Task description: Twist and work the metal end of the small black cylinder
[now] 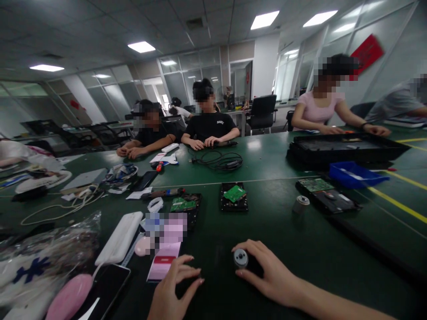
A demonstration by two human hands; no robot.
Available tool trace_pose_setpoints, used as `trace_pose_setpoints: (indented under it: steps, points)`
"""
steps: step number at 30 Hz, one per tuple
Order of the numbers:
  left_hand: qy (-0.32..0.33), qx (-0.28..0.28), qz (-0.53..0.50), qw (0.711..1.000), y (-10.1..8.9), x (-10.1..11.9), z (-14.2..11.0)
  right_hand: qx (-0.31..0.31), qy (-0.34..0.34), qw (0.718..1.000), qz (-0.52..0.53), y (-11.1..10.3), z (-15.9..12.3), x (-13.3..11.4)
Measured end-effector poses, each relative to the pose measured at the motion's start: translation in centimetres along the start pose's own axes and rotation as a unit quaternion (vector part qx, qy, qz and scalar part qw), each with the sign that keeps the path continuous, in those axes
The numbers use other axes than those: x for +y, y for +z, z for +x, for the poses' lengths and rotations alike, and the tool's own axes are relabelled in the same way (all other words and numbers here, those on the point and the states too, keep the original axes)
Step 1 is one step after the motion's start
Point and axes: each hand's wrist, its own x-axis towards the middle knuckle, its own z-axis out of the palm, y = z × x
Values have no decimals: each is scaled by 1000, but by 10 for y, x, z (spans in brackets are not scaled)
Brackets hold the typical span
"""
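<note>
I sit at a long green table (267, 155). Beyond it, glass partition walls (187, 80) close off the room; behind it stands a black office chair (263, 111). Above it, ceiling light panels (142, 46) glow white.

Light comes from square ceiling panels (142, 46), which burn white while the room under them stays fairly dim. The green table (273, 222) is dark, with a pale sheen in a patch near its far side. Soft shadows sit under the right hand (267, 275) and left hand (175, 289). Walls and ceiling bow hard at the edges, and the near left clutter is smeared and soft.
</note>
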Motion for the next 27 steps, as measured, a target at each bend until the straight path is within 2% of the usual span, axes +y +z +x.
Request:
trace_pose_setpoints:
  steps: [3,6,12,15,18,23,27]
  points:
    - [-7,-6,-1,1000,3,2,-3,-2,4,1000,-3,0,0,-1]
    - [10,10,-17,1000,5,15,6,0,4,1000,-4,0,0,-1]
    - [86,68,-110,988,31,65,41,2,-6,1000,-7,0,1,0]
    - [88,49,-170,980,45,85,53,-5,-7,1000,-14,1,2,1]
    - [72,26,-195,978,51,92,57,-10,-7,1000,-23,1,2,1]
    - [57,-30,-193,979,44,90,59,-9,-4,1000,-23,0,1,0]
    - [73,-66,-178,979,36,90,62,-3,-8,1000,-22,0,1,1]
